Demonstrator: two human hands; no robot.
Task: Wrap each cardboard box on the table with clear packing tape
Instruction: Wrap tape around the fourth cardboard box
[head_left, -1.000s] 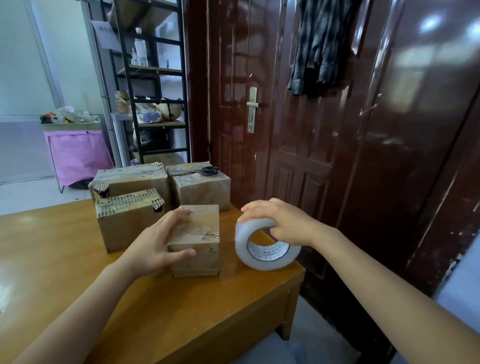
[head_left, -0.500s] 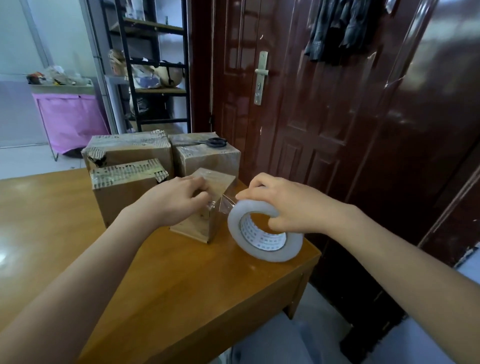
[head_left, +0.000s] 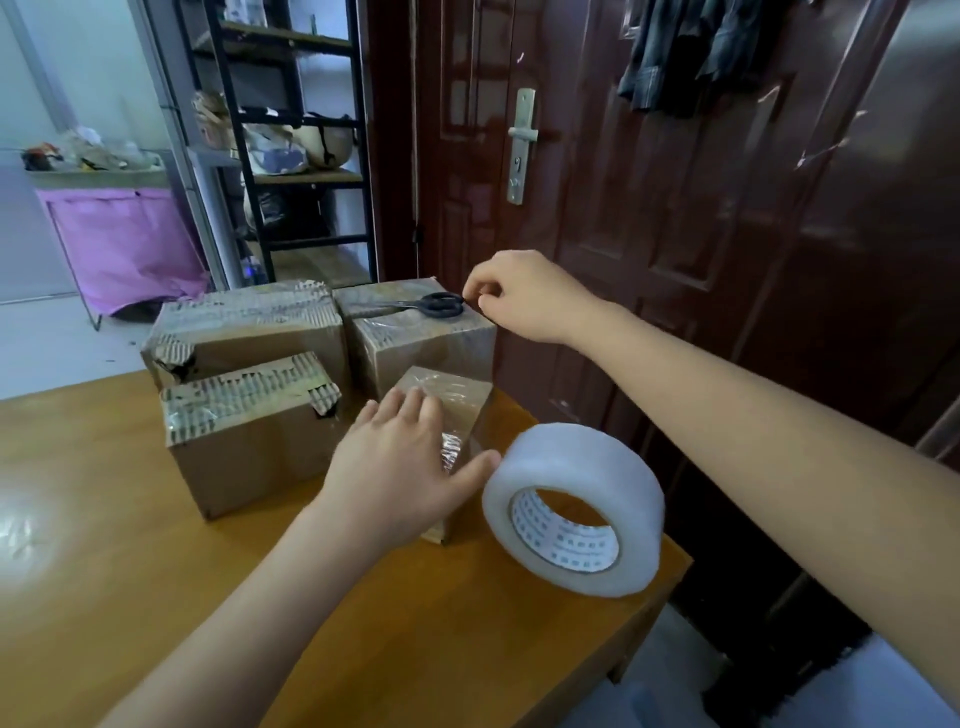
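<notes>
The right hand (head_left: 524, 296) has let go of the tape roll (head_left: 574, 506) and reached back to the scissors (head_left: 431, 304), its fingers curled, fingertips at the black handle loops; whether they actually grip cannot be told. The roll now stands alone on its edge near the table's (head_left: 104, 571) right corner, a short strip of clear tape running from it to the small box (head_left: 457, 400). The left hand (head_left: 400, 467) presses flat on that box, fingers straight and slightly spread, thumb out toward the roll, hiding most of the box's near face. The box sits tilted, glossy with crinkled tape. Behind it three larger boxes cluster: a front box (head_left: 244, 441) and rear box (head_left: 244, 332) with torn, corrugated edges showing, and a right box (head_left: 415, 348) bearing the scissors on top. The table is smooth, shiny yellow wood. Beyond stand a dark red panelled door (head_left: 649, 208) with a metal handle, a black shelf rack (head_left: 291, 156) and a pink cloth (head_left: 124, 244).
</notes>
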